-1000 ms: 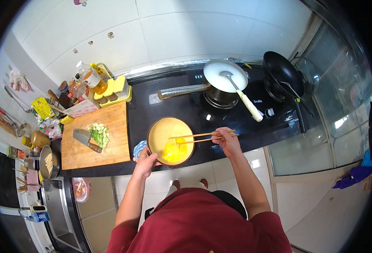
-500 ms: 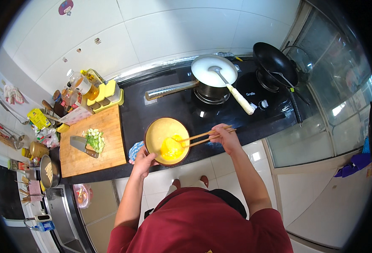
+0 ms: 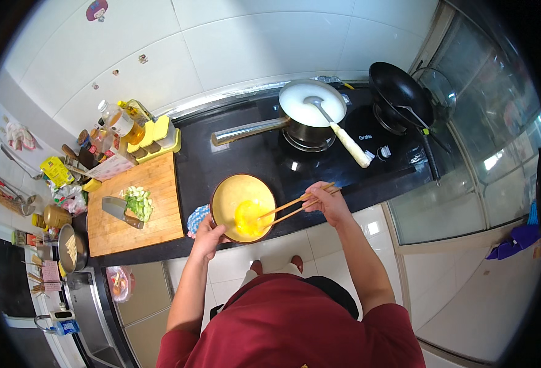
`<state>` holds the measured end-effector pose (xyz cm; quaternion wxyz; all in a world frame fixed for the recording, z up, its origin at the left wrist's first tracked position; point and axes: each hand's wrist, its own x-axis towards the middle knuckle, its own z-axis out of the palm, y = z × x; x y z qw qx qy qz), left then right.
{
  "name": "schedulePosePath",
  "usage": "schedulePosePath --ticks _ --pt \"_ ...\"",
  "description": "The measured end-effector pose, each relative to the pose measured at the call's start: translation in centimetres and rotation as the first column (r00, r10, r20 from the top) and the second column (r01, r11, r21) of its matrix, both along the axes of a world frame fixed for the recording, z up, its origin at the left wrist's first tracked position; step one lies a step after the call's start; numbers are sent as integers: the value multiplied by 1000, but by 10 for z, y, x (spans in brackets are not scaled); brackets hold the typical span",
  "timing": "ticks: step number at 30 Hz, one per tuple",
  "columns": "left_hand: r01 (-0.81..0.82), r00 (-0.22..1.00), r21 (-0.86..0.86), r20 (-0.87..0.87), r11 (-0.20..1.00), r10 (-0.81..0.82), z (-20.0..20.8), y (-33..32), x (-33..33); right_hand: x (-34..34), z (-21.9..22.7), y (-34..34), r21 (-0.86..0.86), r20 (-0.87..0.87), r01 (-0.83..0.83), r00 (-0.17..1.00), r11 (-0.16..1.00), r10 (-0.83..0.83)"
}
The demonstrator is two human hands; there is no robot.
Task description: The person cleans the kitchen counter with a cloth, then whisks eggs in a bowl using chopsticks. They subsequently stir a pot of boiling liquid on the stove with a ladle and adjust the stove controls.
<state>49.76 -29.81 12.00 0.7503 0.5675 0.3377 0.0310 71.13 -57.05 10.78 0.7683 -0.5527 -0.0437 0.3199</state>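
My left hand (image 3: 208,237) grips the near left rim of a pale yellow bowl (image 3: 237,188) with a dark brown edge, tilted a little toward me. Inside lies bright yellow beaten egg (image 3: 246,216). A pair of wooden chopsticks (image 3: 290,204) is held in my right hand (image 3: 327,204), to the right of the bowl, with the tips dipped in the egg. A blue and white cloth (image 3: 197,219) is beside the bowl's left side, close to my left hand.
A cutting board (image 3: 108,236) on the left carries a cleaver (image 3: 121,211) and chopped green vegetable (image 3: 138,204). At the back, a pot (image 3: 301,101) of whitish liquid with a ladle (image 3: 350,145) across it stands on the stove. A black wok (image 3: 399,89) sits farther right.
The chopstick tips have shifted within the bowl, and the egg lies differently against its side. The bowl has dropped very slightly toward me. My left hand keeps its hold.
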Motion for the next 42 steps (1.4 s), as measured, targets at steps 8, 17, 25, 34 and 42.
schedulePosePath --ticks 8,17,25,34,42 --pt "-14 1000 -27 15 1000 15 -4 4 -2 -5 -12 5 71 -55 10 998 997 -6" --pt "-5 1000 -37 -13 999 5 -3 1 -2 -7 -51 3 123 -181 24 983 992 -2" --pt "-3 1000 -36 -13 999 3 -2 5 0 -12 -38 8 91 -150 39 988 995 -25" --pt "2 1000 -39 -7 999 -2 -8 7 2 -9 -28 7 96 -116 -43 992 994 54" --pt "-15 999 -61 30 998 17 -11 10 4 -6 -33 5 148 -137 58 990 987 -37"
